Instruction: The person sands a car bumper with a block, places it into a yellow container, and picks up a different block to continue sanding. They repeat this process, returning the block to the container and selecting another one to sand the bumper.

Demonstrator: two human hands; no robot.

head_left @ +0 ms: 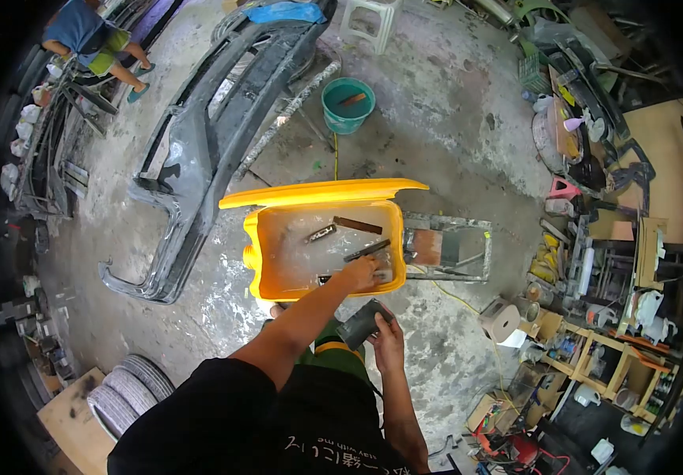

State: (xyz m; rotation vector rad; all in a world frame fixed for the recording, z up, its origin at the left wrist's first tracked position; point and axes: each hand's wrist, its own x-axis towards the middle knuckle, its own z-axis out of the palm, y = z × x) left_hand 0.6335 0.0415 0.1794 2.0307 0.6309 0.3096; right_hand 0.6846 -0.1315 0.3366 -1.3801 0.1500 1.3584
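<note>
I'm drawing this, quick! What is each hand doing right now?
Left hand: reaching into the yellow tub, fingers curled; whether it grips anything cannot be told.
Right hand: closed, holding a dark flat block.

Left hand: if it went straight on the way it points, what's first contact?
Probably the dark flat bar lying in the yellow tub, just beyond the left hand; after that, the tub's right wall. Depth is hard to judge from above.
</note>
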